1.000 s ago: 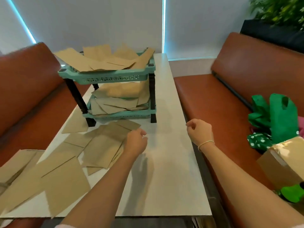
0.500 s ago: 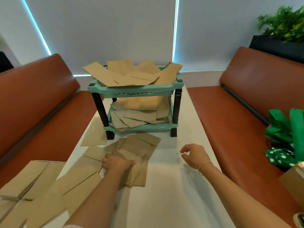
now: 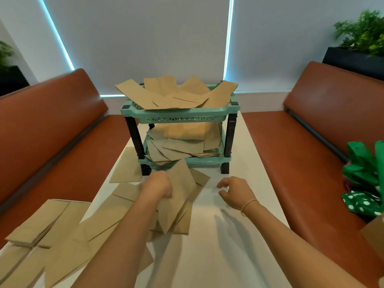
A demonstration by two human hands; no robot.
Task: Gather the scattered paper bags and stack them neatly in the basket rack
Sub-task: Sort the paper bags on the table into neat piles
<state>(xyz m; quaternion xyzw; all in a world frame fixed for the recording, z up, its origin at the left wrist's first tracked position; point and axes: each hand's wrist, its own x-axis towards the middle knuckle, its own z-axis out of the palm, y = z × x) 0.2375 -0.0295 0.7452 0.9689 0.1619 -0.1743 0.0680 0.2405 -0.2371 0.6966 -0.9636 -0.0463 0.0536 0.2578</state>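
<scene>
A two-tier teal basket rack with black posts stands at the middle of the white table. Brown paper bags lie untidily in its top tier and lower tier. My left hand grips a bunch of flat brown paper bags, lifted at a tilt just in front of the rack. More paper bags lie scattered over the table's left and near-left side. My right hand hovers to the right of the held bags, fingers loosely curled, holding nothing.
Brown leather benches run along the left and right of the table. Green bags and a cardboard box sit on the right bench. One paper bag lies beside the rack's left foot. Planters stand behind both benches.
My left hand has gone from pressing on the bags on the table to gripping a bunch and raising it toward the rack. My right hand has opened slightly.
</scene>
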